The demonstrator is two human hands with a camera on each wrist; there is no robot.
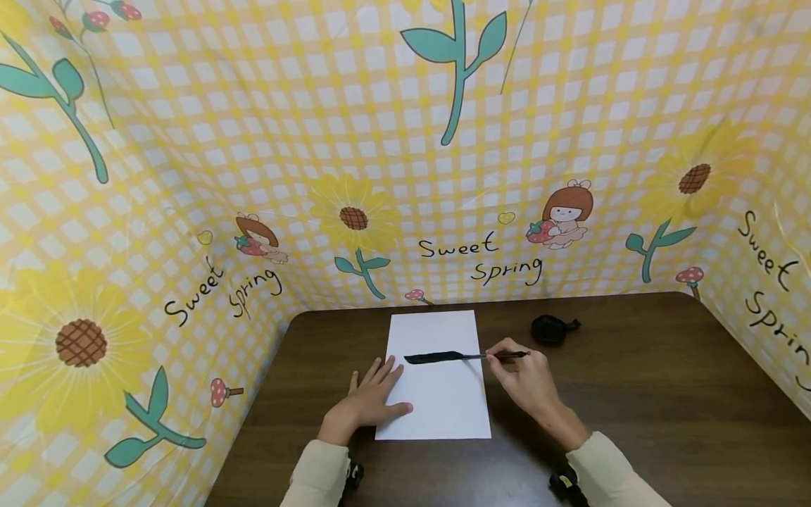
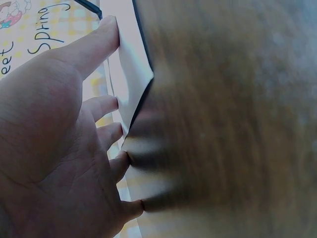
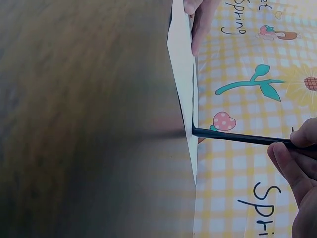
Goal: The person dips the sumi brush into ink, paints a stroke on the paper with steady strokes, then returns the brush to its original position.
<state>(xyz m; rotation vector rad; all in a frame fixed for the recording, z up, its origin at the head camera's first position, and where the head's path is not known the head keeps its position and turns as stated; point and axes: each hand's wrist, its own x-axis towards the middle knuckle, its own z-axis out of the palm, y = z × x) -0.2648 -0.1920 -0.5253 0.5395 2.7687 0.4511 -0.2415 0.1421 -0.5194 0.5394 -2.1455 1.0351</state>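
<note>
A white sheet of paper [image 1: 437, 408] lies on the table, with a broad black stroke [image 1: 434, 358] running across its upper half. My right hand [image 1: 522, 377] pinches a thin dark paintbrush [image 1: 478, 357] near the paper's right edge. The brush tip meets the right end of the stroke; in the right wrist view the brush [image 3: 242, 137] slants from the paper to the fingers. My left hand [image 1: 370, 400] rests with spread fingers over the paper's left edge, thumb on the sheet. In the left wrist view, the left hand [image 2: 54, 124] has its fingertips along the edge.
A small black rounded object [image 1: 550, 329] with a short spout-like end sits on the table right of the paper. The dark wooden table [image 1: 633, 380] is enclosed by a yellow checked cloth [image 1: 285, 176] with flowers and lettering at the back and sides.
</note>
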